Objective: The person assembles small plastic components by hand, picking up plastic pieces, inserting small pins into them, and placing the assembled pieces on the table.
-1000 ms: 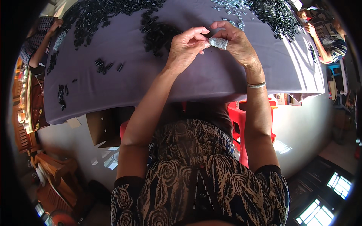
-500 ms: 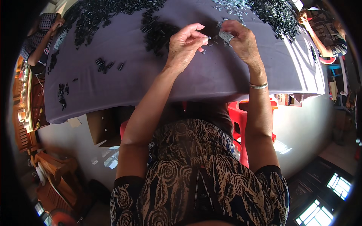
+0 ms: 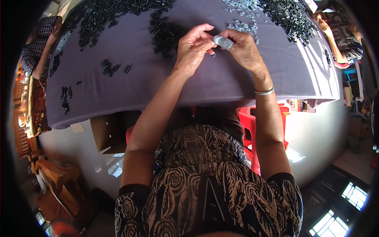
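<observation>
Both hands have drawn back together over the bench (image 3: 205, 89) since a moment ago. The left hand (image 3: 192, 49) and right hand (image 3: 245, 50) each pinch the small silvery piece (image 3: 223, 41), at twelve o'clock, black parts (image 3: 166, 33) scattered beyond.

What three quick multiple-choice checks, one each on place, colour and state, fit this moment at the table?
1. Where is the small silvery bundle?
A. on the red stool
B. between the fingertips of both hands, above the tablecloth
C. on the floor

2. What colour is the tablecloth?
A. grey-purple
B. bright green
C. yellow

3. How is the left hand set?
A. flat, palm down on the cloth
B. hanging off the table edge
C. fingertips pinched at the bundle's end

Answers: 1 B, the left hand and the right hand meet around it. 2 A, the bare cloth shows that tint. 3 C, its thumb and fingers close on the bundle.
</observation>
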A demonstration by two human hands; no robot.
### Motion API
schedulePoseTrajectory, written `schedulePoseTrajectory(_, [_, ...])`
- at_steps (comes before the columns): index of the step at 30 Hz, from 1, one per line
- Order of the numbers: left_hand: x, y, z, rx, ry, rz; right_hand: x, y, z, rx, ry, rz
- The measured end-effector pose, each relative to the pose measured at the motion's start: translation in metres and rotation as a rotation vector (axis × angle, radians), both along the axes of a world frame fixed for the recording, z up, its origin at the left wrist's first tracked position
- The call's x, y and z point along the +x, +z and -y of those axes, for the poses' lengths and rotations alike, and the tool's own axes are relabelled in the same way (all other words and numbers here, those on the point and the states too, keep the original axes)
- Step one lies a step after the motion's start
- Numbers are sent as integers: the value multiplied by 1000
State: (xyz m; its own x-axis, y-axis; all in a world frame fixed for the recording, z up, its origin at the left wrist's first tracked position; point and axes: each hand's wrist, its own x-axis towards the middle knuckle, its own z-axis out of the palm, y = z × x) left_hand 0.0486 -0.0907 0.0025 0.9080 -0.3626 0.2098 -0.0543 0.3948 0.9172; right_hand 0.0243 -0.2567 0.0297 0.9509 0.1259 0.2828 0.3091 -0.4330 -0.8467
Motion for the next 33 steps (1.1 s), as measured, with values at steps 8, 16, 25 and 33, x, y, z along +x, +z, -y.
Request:
schedulePoseTrajectory(8, [2,4,-3,-58,-34,-99,-2,0,-7,108,-30,26])
schedulePoseTrajectory(16, [0,-2,5,181,242,73,3,-9,8,-78,-197,111])
schedulePoseTrajectory(25, [-5,0,5,307,423,207,-1,16,40,245,-469,105])
schedulePoseTrajectory(33, [-7,5,5,284,418,150,-4,4,80,-113,-332,-16])
